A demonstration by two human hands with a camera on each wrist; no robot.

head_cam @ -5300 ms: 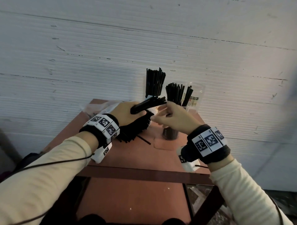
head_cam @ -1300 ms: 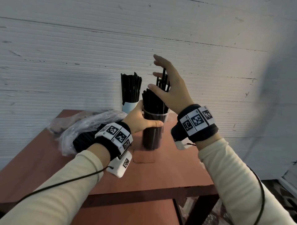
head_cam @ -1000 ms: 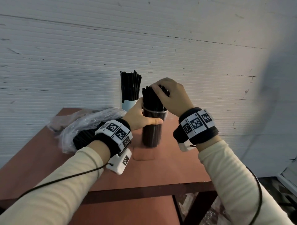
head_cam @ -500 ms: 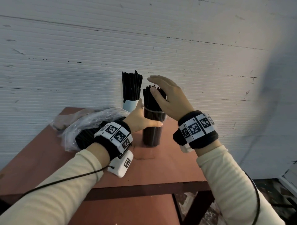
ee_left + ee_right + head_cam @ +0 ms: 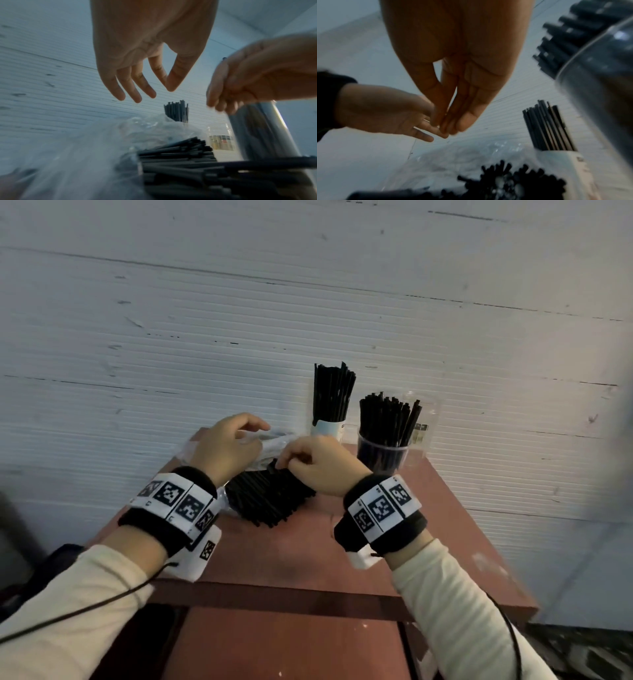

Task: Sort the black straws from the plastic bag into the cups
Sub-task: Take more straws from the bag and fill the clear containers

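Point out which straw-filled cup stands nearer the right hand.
The clear plastic cup packed with black straws, just beyond the right hand; the white paper cup stands further back, by the wall.

1. You stand before a reddish-brown table (image 5: 342,556), its near edge a darker rail.
2. At twelve o'clock a white ribbed wall (image 5: 239,320) rises behind it, scuffed with dark marks.
3. At seven o'clock a dark cable (image 5: 85,607) trails across the cream sleeve (image 5: 61,611).
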